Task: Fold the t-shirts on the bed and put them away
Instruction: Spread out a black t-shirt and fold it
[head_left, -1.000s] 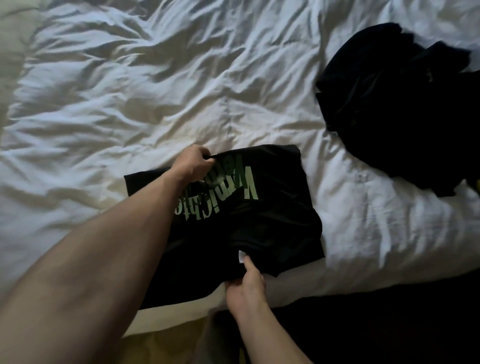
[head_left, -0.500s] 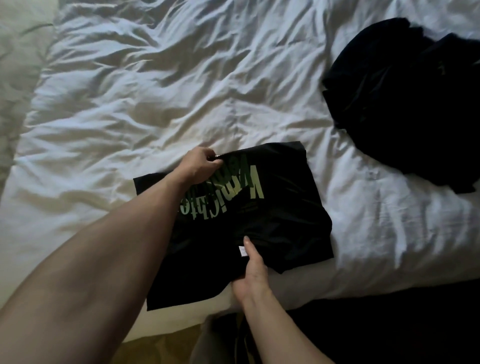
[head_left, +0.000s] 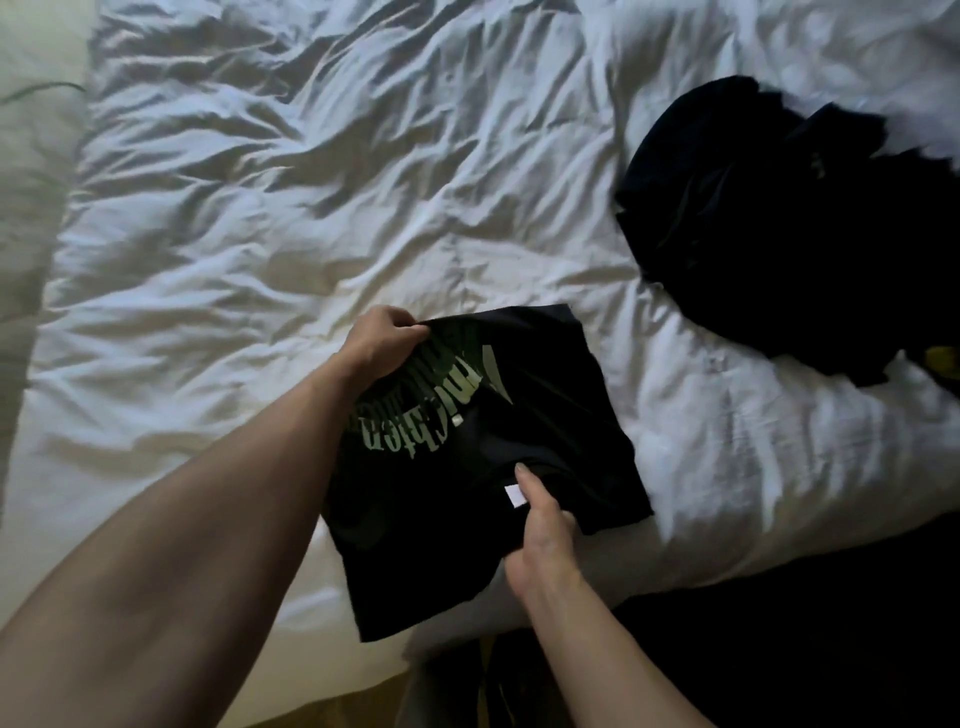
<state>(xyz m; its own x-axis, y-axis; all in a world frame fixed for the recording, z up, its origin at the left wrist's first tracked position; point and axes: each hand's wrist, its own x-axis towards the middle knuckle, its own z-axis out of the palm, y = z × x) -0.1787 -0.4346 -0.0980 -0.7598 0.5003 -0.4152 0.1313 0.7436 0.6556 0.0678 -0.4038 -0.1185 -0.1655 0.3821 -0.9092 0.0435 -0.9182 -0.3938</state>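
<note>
The black t-shirt (head_left: 545, 415) lies partly folded near the bed's near edge, at about 6 o'clock in your view. It shows pale green lettering (head_left: 410, 415), upside down to you and creased across its upper part. A small white tag (head_left: 516, 494) sits on the cloth below the lettering, toward 5 o'clock of it.

Your left hand (head_left: 382, 335) is at the shirt's far left corner, at 11 o'clock of the garment. Its fingers are curled and pinch the cloth edge, which is raised off the bedding there. Your left forearm runs in from 8 o'clock and covers the shirt's left part.

Your right hand (head_left: 543, 540) is at the shirt's near edge, at 6 o'clock of it. The thumb lies straight on top of the cloth just beside the tag; the other fingers are curled under the edge, so the hand grips the shirt.

A heap of dark clothes (head_left: 779, 234) lies unfolded at 2 o'clock, well apart from the shirt. A small yellow patch (head_left: 943, 361) shows at the heap's lower right; what it is cannot be told.

The white duvet (head_left: 311, 208) is heavily wrinkled across the whole bed. Beyond its near edge, from 4 to 6 o'clock, the area is dark and unreadable.
</note>
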